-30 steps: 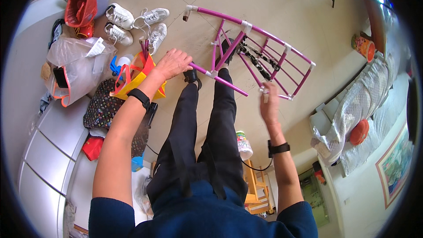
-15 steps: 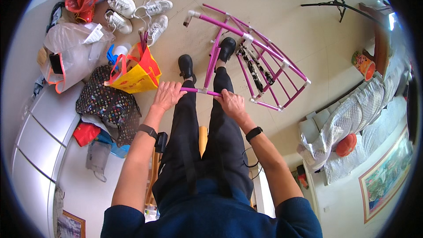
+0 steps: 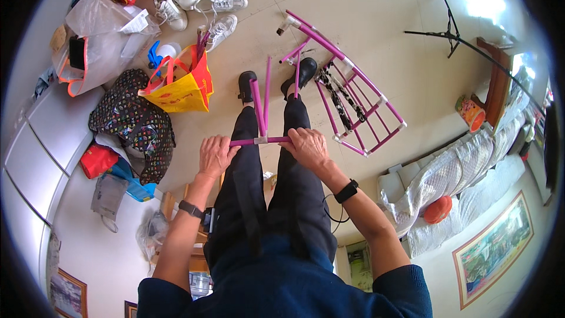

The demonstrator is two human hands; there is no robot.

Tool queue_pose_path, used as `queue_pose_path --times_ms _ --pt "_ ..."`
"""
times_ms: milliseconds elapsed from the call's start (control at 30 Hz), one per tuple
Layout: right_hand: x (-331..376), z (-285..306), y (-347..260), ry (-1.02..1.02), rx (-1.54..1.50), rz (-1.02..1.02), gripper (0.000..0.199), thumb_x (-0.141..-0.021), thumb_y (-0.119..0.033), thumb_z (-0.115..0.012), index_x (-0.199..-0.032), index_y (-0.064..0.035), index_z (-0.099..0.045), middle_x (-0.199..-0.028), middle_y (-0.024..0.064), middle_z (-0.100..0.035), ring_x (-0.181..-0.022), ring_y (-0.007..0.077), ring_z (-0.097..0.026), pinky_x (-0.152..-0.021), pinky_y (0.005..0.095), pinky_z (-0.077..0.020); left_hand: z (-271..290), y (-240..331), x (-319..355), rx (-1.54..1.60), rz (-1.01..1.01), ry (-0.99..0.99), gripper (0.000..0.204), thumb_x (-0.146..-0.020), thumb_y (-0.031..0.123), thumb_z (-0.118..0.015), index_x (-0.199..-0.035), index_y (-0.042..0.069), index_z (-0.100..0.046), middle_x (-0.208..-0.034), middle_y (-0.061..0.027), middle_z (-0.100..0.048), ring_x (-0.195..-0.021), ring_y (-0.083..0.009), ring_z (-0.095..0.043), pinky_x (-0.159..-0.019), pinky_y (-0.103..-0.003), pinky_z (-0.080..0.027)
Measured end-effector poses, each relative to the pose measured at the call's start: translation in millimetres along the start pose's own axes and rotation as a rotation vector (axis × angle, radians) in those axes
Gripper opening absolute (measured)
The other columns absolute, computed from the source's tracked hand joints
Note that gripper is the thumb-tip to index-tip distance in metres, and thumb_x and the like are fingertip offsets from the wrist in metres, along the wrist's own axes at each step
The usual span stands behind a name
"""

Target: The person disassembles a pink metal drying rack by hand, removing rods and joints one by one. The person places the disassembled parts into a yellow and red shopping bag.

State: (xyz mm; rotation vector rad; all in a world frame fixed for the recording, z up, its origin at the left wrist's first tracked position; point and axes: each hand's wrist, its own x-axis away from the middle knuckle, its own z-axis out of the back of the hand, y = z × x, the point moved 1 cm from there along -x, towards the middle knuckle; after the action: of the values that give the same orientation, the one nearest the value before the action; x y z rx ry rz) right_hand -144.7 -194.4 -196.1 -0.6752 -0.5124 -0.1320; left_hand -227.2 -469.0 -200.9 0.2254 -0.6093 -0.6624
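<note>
Both my hands grip one crossbar of a purple tube section [image 3: 266,103], in front of my legs. My left hand [image 3: 215,154] is closed round its left end, and my right hand [image 3: 308,147] is closed round its right end. A white connector [image 3: 261,140] sits mid-bar, between my hands. From there, purple tubes point away from me with free upper ends. Beyond my right hand, a purple tube rack [image 3: 321,40] with white joints stands on the floor, apart from the held section. Black-and-white patterned strips [image 3: 340,95] hang inside it.
A yellow and red bag [image 3: 182,94] stands left of my feet, near white sneakers [image 3: 225,2], a clear plastic bag [image 3: 97,41] and a dark patterned cloth [image 3: 132,118]. At right are a covered sofa [image 3: 406,191], an orange bucket [image 3: 472,116] and a black stand [image 3: 452,36].
The held tube section has come away from the rack and moved toward me, slightly left. Both hands keep their grip on its crossbar. The rack stays on the floor.
</note>
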Motion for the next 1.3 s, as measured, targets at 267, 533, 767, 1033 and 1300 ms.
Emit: queue_pose_path --times_ms 267,533,767,1033,1300 --pt "-9.4 9.7 -14.4 -0.023 0.038 0.125 0.029 -0.079 -0.037 -0.067 -0.076 -0.0109 -0.054 -0.069 0.0040 -0.052 -0.068 0.0239 -0.058 -0.065 0.0392 -0.0447 48.0 -9.1 -8.3 0.245 -0.030 -0.248 0.039 -0.088 0.041 -0.060 -0.079 0.004 -0.053 -0.071 -0.0167 -0.062 -0.070 -0.0366 -0.062 -0.058 -0.046 -0.047" --pt "-28.9 63.8 -69.4 0.023 -0.031 0.235 0.023 -0.079 -0.018 -0.066 -0.097 -0.0042 -0.061 -0.098 0.0070 -0.056 -0.094 0.0262 -0.056 -0.083 0.0398 -0.0471 64.0 -22.3 -20.7 -0.056 -0.137 -0.229 0.035 -0.085 0.041 -0.063 -0.077 0.008 -0.054 -0.059 -0.0117 -0.060 -0.057 -0.0307 -0.063 -0.046 -0.040 -0.045" --pt "-89.7 57.6 -104.1 -0.325 0.586 0.450 0.019 -0.079 -0.021 -0.063 -0.091 -0.0065 -0.063 -0.084 0.0072 -0.063 -0.089 0.0228 -0.061 -0.071 0.0330 -0.0496 74.0 -10.5 -15.1 -0.269 -0.117 -0.043 0.034 -0.084 0.042 -0.062 -0.076 0.010 -0.054 -0.060 -0.0074 -0.060 -0.056 -0.0237 -0.064 -0.049 -0.034 -0.047" --pt "-63.4 14.9 -75.5 -0.381 0.500 0.364 0.016 -0.083 -0.022 -0.062 -0.086 -0.0062 -0.060 -0.073 0.0102 -0.065 -0.067 0.0269 -0.067 -0.059 0.0384 -0.0522 56.2 -21.2 -1.5 -0.254 -0.075 -0.105 0.034 -0.084 0.042 -0.062 -0.077 0.009 -0.057 -0.064 -0.0075 -0.063 -0.060 -0.0211 -0.066 -0.051 -0.031 -0.049" --pt "-23.2 3.5 -56.1 -0.442 0.441 0.230 0.032 -0.088 -0.039 -0.058 -0.082 -0.0071 -0.055 -0.071 0.0108 -0.062 -0.066 0.0276 -0.066 -0.055 0.0395 -0.0507 20.6 -3.7 20.4 -0.171 -0.127 -0.116 0.034 -0.083 0.040 -0.064 -0.076 0.008 -0.056 -0.066 -0.0091 -0.063 -0.062 -0.0232 -0.066 -0.055 -0.033 -0.052"
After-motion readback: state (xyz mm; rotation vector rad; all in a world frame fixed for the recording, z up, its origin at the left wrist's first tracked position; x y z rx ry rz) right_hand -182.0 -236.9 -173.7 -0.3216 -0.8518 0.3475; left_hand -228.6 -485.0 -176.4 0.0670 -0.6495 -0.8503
